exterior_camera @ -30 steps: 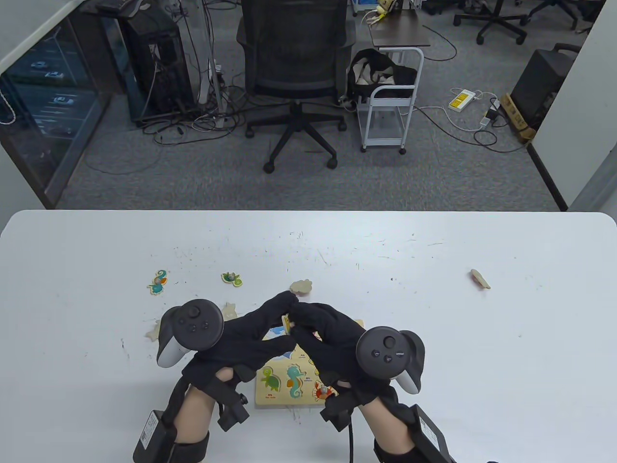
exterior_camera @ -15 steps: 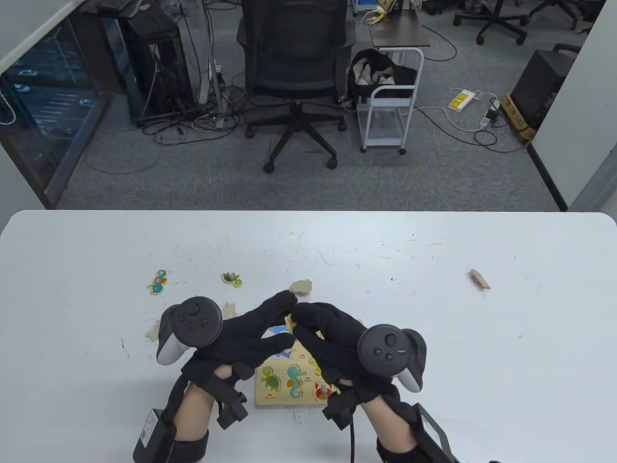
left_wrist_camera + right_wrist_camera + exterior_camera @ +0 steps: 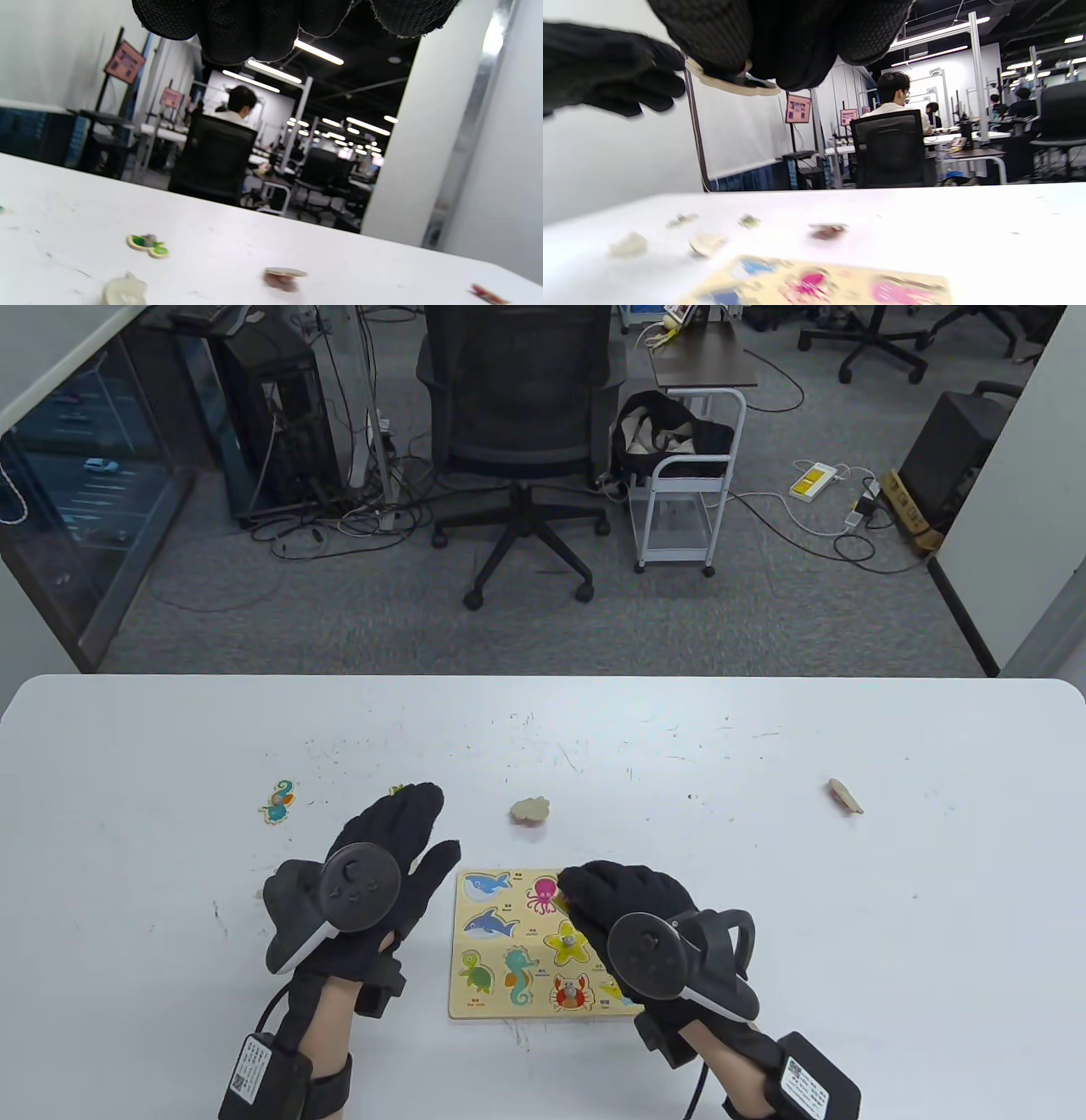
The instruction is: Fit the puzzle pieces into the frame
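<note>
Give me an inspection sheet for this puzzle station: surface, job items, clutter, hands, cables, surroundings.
Surface: white table, scuffed with small marks.
Job's things: wooden puzzle frame lies flat at the near edge between the hands. Loose pieces on the table: seahorse piece, plain scalloped piece, plain piece far right, green piece just beyond the left fingers.
Clutter: nothing seen.
Grippers: left hand open, fingers straight, left of the frame. Right hand over the frame's upper right, fingers pinching a flat light piece.
Cables: glove leads run down both wrists; tangled cables on the floor.
Surroundings: office chair, white cart, power strip.
</note>
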